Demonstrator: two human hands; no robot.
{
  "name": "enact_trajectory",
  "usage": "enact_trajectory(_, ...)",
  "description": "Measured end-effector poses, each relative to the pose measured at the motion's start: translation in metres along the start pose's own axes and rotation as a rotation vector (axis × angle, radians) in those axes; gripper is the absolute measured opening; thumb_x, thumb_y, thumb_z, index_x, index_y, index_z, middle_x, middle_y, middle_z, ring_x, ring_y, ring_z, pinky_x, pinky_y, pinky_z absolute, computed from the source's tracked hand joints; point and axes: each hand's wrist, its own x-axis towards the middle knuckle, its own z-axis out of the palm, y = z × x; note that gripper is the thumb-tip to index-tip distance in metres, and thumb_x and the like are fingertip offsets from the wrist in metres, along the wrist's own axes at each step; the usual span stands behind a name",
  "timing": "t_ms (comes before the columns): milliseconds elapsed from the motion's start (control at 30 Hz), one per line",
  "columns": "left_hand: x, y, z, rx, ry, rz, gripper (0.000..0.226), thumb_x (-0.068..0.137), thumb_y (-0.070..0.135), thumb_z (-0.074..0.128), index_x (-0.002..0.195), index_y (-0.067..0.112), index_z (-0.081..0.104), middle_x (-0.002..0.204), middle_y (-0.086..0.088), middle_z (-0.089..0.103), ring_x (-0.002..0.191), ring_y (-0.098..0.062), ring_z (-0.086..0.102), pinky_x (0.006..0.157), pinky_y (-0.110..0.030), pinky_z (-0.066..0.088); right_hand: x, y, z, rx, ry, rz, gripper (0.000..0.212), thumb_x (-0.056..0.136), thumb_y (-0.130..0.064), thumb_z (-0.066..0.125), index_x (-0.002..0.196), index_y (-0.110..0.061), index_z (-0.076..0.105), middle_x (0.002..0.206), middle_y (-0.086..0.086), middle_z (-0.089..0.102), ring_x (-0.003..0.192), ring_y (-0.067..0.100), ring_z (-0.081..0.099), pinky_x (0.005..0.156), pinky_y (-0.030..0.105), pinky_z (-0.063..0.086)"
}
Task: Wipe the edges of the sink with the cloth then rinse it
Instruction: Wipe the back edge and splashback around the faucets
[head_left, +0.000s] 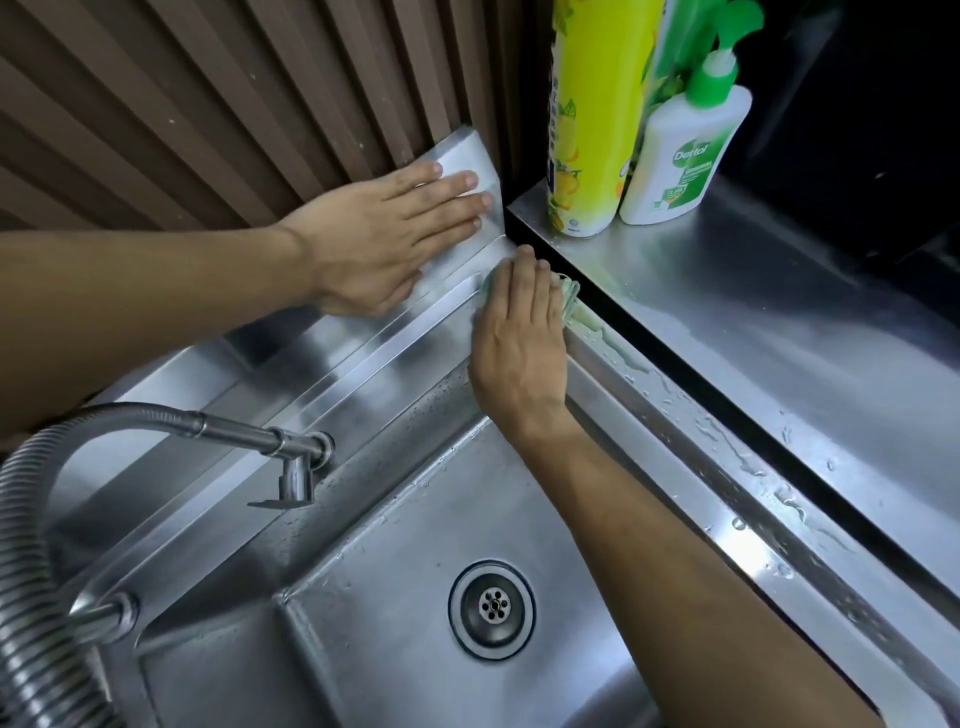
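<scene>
The cloth (569, 301) lies bunched at the sink's (322, 384) back right corner, on the rim, mostly hidden under our right hand (519, 332). That hand's fingers lie fairly straight, pressing the cloth flat rather than gripping it. Our left hand (384, 234) rests open against the steel upstand, holding nothing. We judge we are mid-wipe, at the corner. Water beads along the right rim beside the tabletop (753, 322), so next we should draw the cloth down that edge, pressing evenly, then rinse under the tap (291, 467).
</scene>
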Motion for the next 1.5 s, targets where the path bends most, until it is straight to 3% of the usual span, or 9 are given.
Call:
enact_trajectory(267, -0.001, -0.002, -0.005, -0.087, 0.026, -0.017, 0.076, 0.098, 0.038, 0.012, 0.162, -0.002, 0.005, 0.172, -0.020, 0.004, 0.159, -0.036, 0.002, 0.130, -0.048, 0.002, 0.025, -0.014, -0.002, -0.006, -0.041, -0.038, 0.059, 0.110, -0.025, 0.020, 0.160, 0.006, 0.011, 0.168, 0.027, 0.008, 0.157, 0.041, 0.009, 0.130, 0.049, 0.004)
enact_trajectory(400, -0.002, 0.000, -0.004, -0.033, 0.023, 0.003, 0.073, 0.101, 0.038, 0.012, 0.163, 0.001, 0.000, 0.172, -0.019, -0.004, 0.159, -0.036, -0.003, 0.130, -0.049, 0.002, -0.004, 0.009, 0.002, 0.023, 0.015, -0.047, 0.057, 0.111, -0.024, 0.022, 0.159, 0.006, 0.019, 0.166, 0.029, 0.016, 0.155, 0.043, 0.016, 0.129, 0.050, 0.010)
enact_trajectory(500, -0.002, 0.001, -0.004, -0.035, 0.028, -0.003, 0.073, 0.101, 0.038, 0.011, 0.163, 0.001, -0.001, 0.172, -0.018, -0.005, 0.159, -0.035, -0.004, 0.130, -0.049, 0.002, 0.011, -0.003, -0.001, 0.008, -0.003, -0.025, 0.058, 0.110, -0.024, 0.020, 0.159, 0.007, 0.015, 0.167, 0.029, 0.012, 0.156, 0.043, 0.012, 0.129, 0.050, 0.007)
enact_trajectory(633, -0.001, -0.002, -0.004, -0.133, 0.041, -0.006, 0.074, 0.099, 0.036, 0.015, 0.162, -0.002, 0.009, 0.171, -0.020, 0.007, 0.159, -0.036, 0.002, 0.130, -0.048, 0.002, 0.026, -0.009, -0.001, -0.017, -0.017, -0.058, 0.059, 0.109, -0.024, 0.024, 0.159, 0.006, 0.014, 0.168, 0.027, 0.012, 0.156, 0.042, 0.013, 0.130, 0.049, 0.008)
enact_trajectory(767, -0.001, 0.000, -0.001, -0.072, 0.048, 0.008, 0.075, 0.098, 0.038, 0.008, 0.163, 0.001, 0.001, 0.172, -0.018, -0.002, 0.160, -0.035, -0.004, 0.130, -0.048, 0.001, -0.002, 0.007, 0.003, 0.036, 0.044, -0.062, 0.056, 0.109, -0.023, 0.025, 0.158, 0.005, 0.023, 0.166, 0.027, 0.020, 0.155, 0.042, 0.019, 0.129, 0.049, 0.013)
enact_trajectory(933, -0.001, -0.001, -0.002, -0.022, 0.038, 0.003, 0.074, 0.100, 0.040, 0.010, 0.162, 0.000, -0.002, 0.172, -0.018, -0.003, 0.159, -0.035, -0.005, 0.130, -0.049, 0.001, 0.017, 0.003, 0.000, 0.056, -0.001, -0.113, 0.057, 0.107, -0.019, 0.027, 0.159, 0.004, 0.021, 0.167, 0.026, 0.016, 0.156, 0.040, 0.014, 0.129, 0.047, 0.007)
enact_trajectory(1267, 0.001, 0.001, -0.020, 0.032, -0.182, -0.003, 0.079, 0.104, 0.050, 0.009, 0.159, 0.000, -0.019, 0.169, -0.018, -0.021, 0.158, -0.036, -0.015, 0.129, -0.049, 0.000, 0.021, 0.009, -0.004, 0.052, 0.013, -0.184, 0.056, 0.109, -0.024, 0.029, 0.157, 0.006, 0.025, 0.166, 0.026, 0.020, 0.155, 0.040, 0.018, 0.129, 0.048, 0.010)
enact_trajectory(1500, 0.002, 0.010, -0.019, 0.109, -0.201, -0.040, 0.075, 0.105, 0.045, 0.004, 0.157, -0.002, -0.023, 0.169, -0.018, -0.022, 0.158, -0.036, -0.013, 0.130, -0.049, -0.002, 0.021, 0.007, 0.000, 0.046, 0.028, -0.168, 0.056, 0.108, -0.021, 0.030, 0.156, 0.007, 0.026, 0.165, 0.028, 0.021, 0.155, 0.042, 0.019, 0.129, 0.049, 0.010)
